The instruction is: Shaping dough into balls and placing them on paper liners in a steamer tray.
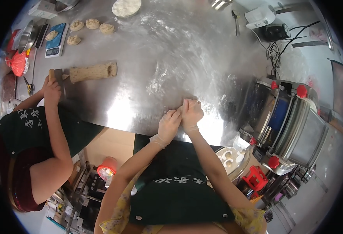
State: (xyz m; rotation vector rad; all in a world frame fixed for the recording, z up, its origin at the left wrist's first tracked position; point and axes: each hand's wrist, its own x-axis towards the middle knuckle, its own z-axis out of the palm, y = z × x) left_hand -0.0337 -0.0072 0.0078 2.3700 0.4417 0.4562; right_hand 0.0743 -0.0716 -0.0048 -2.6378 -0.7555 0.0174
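My left hand (pixel 169 127) and my right hand (pixel 191 114), both in thin clear gloves, meet near the front edge of the steel table (pixel 140 93). The fingers of each are curled and pressed close together, the right one in a fist against the left fingertips. Whatever they hold is covered by the fingers. Loose white flour (pixel 155 82) is spread over the steel just beyond my hands. To the left lies a thick tan dough log (pixel 93 73), apart from my hands; a co-worker's hands (pixel 52 91) hold a dough scraper (pixel 59 82) at its left end.
Several dough pieces (pixel 92 24) lie at the far left beside a kitchen scale (pixel 56 40) bearing another piece. A bowl of flour (pixel 126 7) stands at the back. On the right are a spoon (pixel 235 22), cables (pixel 273 54) and a metal roller machine (pixel 286 124). Below it sits a round tray (pixel 233 165).
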